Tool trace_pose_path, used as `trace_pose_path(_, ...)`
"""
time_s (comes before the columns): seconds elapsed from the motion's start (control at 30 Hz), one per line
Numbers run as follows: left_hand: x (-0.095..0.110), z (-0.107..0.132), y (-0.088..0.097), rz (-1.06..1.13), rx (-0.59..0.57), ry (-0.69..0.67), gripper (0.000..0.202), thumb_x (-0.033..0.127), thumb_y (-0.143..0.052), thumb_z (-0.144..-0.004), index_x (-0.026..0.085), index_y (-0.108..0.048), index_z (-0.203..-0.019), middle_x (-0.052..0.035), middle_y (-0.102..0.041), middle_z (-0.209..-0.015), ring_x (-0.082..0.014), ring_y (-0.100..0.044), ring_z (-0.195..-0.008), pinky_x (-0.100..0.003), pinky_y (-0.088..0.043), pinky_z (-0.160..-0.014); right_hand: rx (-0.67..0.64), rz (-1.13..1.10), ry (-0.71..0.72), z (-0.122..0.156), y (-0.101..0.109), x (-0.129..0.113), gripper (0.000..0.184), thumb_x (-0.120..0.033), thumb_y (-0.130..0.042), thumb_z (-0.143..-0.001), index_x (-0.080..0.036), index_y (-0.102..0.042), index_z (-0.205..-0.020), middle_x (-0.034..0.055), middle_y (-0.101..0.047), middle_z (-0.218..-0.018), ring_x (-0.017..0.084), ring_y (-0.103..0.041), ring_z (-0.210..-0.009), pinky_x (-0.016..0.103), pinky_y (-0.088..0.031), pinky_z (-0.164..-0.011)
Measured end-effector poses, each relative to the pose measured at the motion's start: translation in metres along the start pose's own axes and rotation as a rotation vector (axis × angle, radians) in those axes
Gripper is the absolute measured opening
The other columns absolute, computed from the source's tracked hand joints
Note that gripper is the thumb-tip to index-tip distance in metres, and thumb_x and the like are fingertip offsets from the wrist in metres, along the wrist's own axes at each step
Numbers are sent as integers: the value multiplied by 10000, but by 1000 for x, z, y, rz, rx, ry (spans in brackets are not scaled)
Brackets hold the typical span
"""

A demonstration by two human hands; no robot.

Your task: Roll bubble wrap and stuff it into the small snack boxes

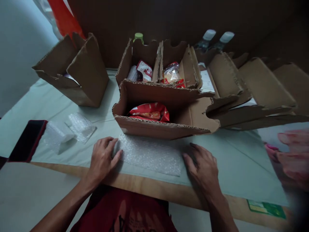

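A flat sheet of bubble wrap [151, 155] lies on the cloth in front of me. At its left end rests my left hand [103, 156], thumb and fingers apart, the tips at the sheet's edge. Just past the right end is my right hand [201, 164], palm down with thumb and fingers apart, holding nothing. Directly behind the sheet stands a long open cardboard box [154, 129] with a red snack packet [152, 111] inside. Two smaller bits of bubble wrap, a rolled piece [59, 132] and a folded piece [82, 125], lie to the left.
Several open cardboard bins [177, 85] line the back, with packets in some. Another cardboard box [89, 74] stands at the back left. A dark phone-like slab [27, 140] lies at left. Capped bottles [205, 40] stand behind. A green packet [266, 207] lies at the front right edge.
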State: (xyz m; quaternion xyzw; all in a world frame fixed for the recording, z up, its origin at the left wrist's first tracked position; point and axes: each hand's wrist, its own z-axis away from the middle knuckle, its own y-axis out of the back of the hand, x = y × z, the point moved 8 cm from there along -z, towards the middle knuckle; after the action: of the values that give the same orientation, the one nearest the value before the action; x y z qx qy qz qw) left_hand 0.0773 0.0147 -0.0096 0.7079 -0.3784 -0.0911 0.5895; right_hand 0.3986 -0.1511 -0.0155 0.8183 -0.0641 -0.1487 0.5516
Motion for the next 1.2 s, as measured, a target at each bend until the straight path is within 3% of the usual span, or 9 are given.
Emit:
trace_pose_path(0.2, -5, 3, -10, -9, -49, 109, 98, 273, -586, -909, 206, -656, -922, -109, -664, -1044, -290, -607, -955, -417, -507, -824, -32, -150, 95, -5, -11, -53, 263, -377, -505, -1007, -209, -681, -908, 136, -745, -1170, 297, -698, -1052, 432, -532, -856)
trace_pose_path(0.3, -1, 1, -6, 120, -28, 118, 95, 205, -531, -888, 223, -604, -829, -71, -706, -1007, -240, -668, -910, -357, -523, -784, -135, -413, -33, 8, -6, -56, 202, -326, -531, -990, -229, -643, -854, 68, -769, -957, 225, -735, -858, 338, -557, -756)
trace_pose_path(0.47, -8, 6, 6, 232, -46, 144, 79, 187, -529, -897, 237, -590, -885, 39, -696, -722, -147, -666, -602, -249, -490, -568, -471, -828, -414, 58, -17, -60, 358, -398, -577, -956, -241, -643, -1271, -7, -723, -801, 160, -689, -659, 261, -562, -645)
trace_pose_path(0.6, 25, 0, -1, 212, -10, -118, 162, 169, -489, -966, 213, -626, -1040, -32, -760, -893, -185, -720, -768, -284, -540, -692, -566, -898, -528, 97, -16, -63, 577, -469, -539, -977, -250, -524, -1510, 2, -717, -803, 172, -687, -704, 305, -587, -740)
trace_pose_path(0.73, 76, -27, -30, 187, -41, -384, 221, 156, -468, -1002, 190, -663, -1098, -56, -755, -877, -212, -701, -766, -335, -548, -722, -620, -901, -518, 122, -9, -59, 495, -537, -583, -945, -272, -703, -1345, 89, -782, -1029, 244, -726, -942, 389, -571, -932)
trace_pose_path(0.83, 91, -41, -37, 167, 7, -392, 294, 179, -517, -987, 139, -630, -1256, -123, -755, -1036, -272, -702, -917, -418, -567, -823, -620, -990, -595, 139, -9, -61, 404, -575, -638, -897, -273, -815, -1100, 92, -789, -1020, 254, -717, -910, 376, -577, -872)
trace_pose_path(1.0, 84, 15, 2, 415, -69, -379, 542, 70, -523, -886, 185, -517, -1415, -146, -627, -1371, -307, -548, -1296, -517, -494, -1061, -483, -1203, -961, 160, -14, -71, 407, -582, -781, -784, -225, -796, -980, 33, -706, -776, 166, -606, -687, 267, -504, -631)
trace_pose_path(1.13, 96, 81, 19, 480, -318, -544, 632, 80, -551, -843, 189, -487, -1462, -156, -523, -1520, -341, -369, -1479, -574, -431, -1142, -464, -1443, -1039, 148, -17, -96, 458, -579, -832, -727, -196, -763, -969, 22, -681, -740, 147, -586, -612, 271, -498, -572)
trace_pose_path(1.2, 104, 91, 20, 483, -299, -582, 543, 129, -587, -889, 165, -526, -1427, -176, -591, -1445, -342, -453, -1415, -550, -473, -1097, -453, -1517, -1024, 138, -16, -104, 459, -572, -821, -744, -187, -743, -981, 20, -681, -721, 137, -582, -559, 272, -501, -542)
